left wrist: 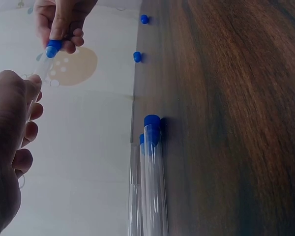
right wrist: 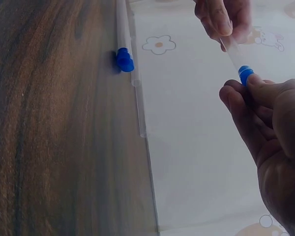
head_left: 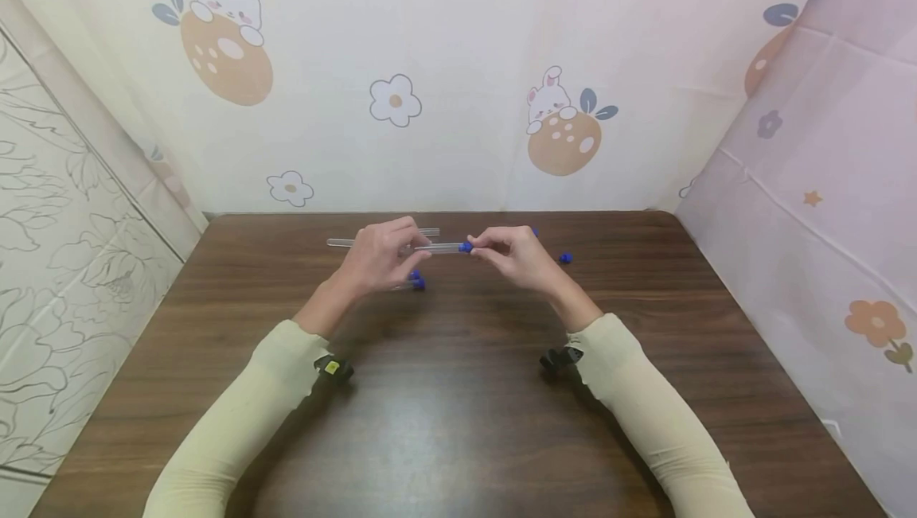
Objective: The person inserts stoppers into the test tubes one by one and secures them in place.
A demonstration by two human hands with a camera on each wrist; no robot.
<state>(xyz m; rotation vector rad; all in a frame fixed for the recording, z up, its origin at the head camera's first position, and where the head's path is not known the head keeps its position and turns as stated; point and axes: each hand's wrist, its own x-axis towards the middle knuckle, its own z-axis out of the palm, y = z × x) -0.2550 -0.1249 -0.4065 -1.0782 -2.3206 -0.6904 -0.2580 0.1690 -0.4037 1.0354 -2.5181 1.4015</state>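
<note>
My left hand grips a clear test tube by its body, holding it level above the far part of the table. At the tube's right end is a blue cap, pinched between the thumb and fingers of my right hand. The right wrist view shows this cap at the tube's mouth, with its lower part hidden by the thumb. Below my left hand lie test tubes with blue caps, seen closer as capped tubes in the left wrist view.
Uncapped clear tubes lie near the table's back edge, partly behind my left hand. Two loose blue caps, one nearer and one farther, sit on the right. A patterned curtain hangs behind the brown table.
</note>
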